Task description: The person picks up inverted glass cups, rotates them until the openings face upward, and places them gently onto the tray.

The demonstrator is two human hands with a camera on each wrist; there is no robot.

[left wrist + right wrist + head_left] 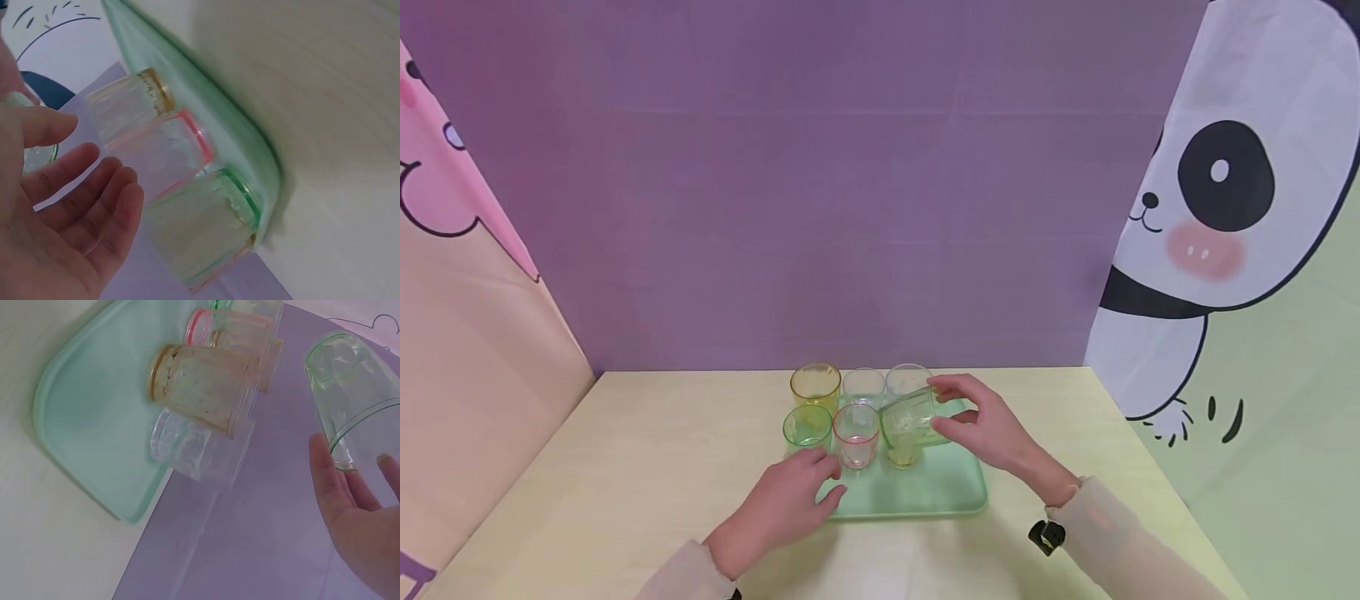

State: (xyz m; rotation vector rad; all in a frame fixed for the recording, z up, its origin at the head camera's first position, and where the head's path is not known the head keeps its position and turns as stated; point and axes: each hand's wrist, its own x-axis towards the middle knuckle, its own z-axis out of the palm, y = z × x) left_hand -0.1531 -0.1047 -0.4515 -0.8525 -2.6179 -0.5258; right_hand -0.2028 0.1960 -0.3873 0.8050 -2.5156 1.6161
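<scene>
A pale green tray (pixel 940 492) lies on the table with several tinted cups standing on it. My right hand (pixel 981 421) grips a clear greenish cup (pixel 912 415), tilted on its side above an amber-tinted cup (pixel 902 454). The right wrist view shows the same held cup (pixel 350 394) pinched in my right hand (pixel 356 512). My left hand (pixel 790 500) rests with relaxed fingers on the tray's front left edge, just before the green cup (pixel 807 427) and beside the pink cup (pixel 855 433). In the left wrist view my left hand (pixel 75 212) holds nothing, its palm facing the green-rimmed cup (pixel 206 231).
Behind them on the tray stand a yellow cup (pixel 815 385) and two clear cups (pixel 862 387) (pixel 907 379). The light wooden table (pixel 625 467) is walled by a purple backdrop (pixel 850 208) and printed cloth panels at left and right.
</scene>
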